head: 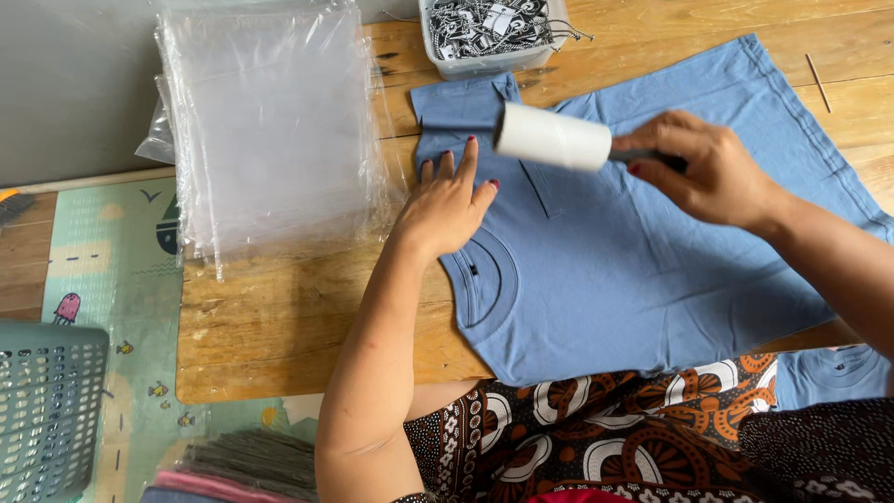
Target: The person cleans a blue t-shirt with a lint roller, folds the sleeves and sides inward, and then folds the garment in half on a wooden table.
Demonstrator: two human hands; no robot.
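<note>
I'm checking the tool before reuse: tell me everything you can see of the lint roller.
The lint roller is a white cylinder, papery-looking, on a dark handle. It lies nearly level, tilted slightly, above the blue T-shirt near its sleeve. The right hand grips the handle, hiding most of it. The left hand presses the shirt just beside the roll; whether they touch is unclear.

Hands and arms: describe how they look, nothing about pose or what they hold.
Both arms are bare, no sleeves, gloves or watch in view. The left hand has dark red polished nails; the right hand shows one red nail at the thumb. No rings visible.
</note>
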